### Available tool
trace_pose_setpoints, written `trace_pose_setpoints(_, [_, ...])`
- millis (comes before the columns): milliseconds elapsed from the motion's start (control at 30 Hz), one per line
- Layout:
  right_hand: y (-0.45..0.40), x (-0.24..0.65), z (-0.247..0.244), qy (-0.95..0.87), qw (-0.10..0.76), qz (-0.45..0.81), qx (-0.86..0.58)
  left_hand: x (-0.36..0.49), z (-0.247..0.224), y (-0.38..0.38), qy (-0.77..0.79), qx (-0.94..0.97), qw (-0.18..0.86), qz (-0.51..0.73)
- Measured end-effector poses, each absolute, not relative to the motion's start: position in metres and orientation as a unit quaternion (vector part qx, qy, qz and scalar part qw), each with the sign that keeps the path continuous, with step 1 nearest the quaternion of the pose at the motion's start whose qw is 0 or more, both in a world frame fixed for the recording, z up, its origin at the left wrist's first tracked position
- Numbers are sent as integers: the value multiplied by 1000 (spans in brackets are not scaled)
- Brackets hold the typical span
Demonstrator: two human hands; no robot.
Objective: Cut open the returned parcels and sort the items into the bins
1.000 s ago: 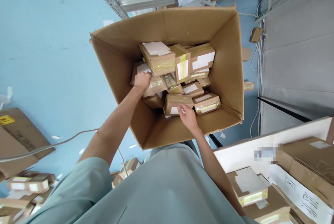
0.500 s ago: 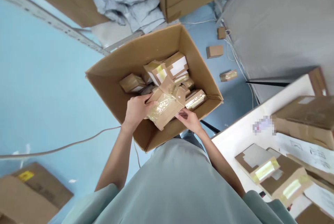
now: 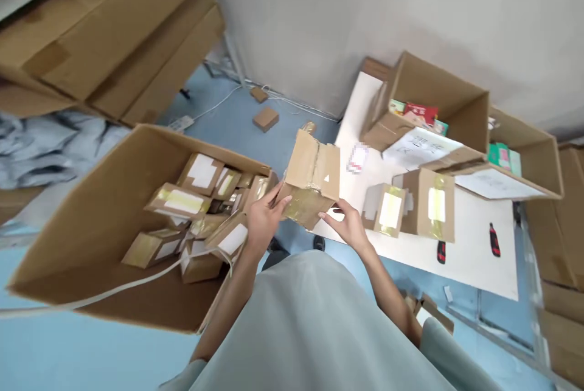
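Observation:
A small cardboard box [image 3: 312,175] with clear tape across it and its flaps up is held in front of my body. My left hand [image 3: 267,211] grips its left side, thumb on the near face. My right hand [image 3: 349,227] pinches the lower right corner. To the left, a large open carton [image 3: 91,196] holds several taped small boxes [image 3: 185,199], some with white labels. The held box is between this carton and the white table [image 3: 483,263].
Two taped boxes [image 3: 431,202] stand on the table, near red-and-black cutters [image 3: 494,239]. Behind them are open cartons [image 3: 456,84] with colourful packs. Small boxes [image 3: 265,118] lie on the blue floor near cables. A pale cord [image 3: 150,278] crosses the large carton.
Both hands have lifted the small box out of the large carton and brought it right, beside the table. The view has turned to the right.

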State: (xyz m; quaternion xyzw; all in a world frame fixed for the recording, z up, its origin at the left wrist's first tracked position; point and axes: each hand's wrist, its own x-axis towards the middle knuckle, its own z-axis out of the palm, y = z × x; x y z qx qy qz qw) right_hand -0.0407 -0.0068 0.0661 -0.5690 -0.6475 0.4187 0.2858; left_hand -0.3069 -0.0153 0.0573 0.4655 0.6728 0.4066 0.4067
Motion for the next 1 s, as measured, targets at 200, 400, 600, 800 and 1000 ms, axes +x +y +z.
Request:
trace_pose_setpoints(200, [-48, 97, 18, -607, 276, 323, -671, -143, -15, -13, 621, 506, 487, 349])
trace_pose_setpoints(400, [-94, 167, -16, -590, 216, 324, -707, -91, -42, -24, 601, 487, 558, 300])
trace_pose_setpoints(600, [-108, 170, -30, -585, 174, 332, -719, -107, -44, -14, 545, 490, 649, 204])
trace_pose_setpoints(800, [-118, 160, -30, -578, 139, 306, -744, -99, -56, -5, 543, 522, 612, 241])
trace_pose_setpoints(1000, [-132, 177, -19, -569, 134, 263, -768, -73, -65, 4, 510, 521, 636, 254])
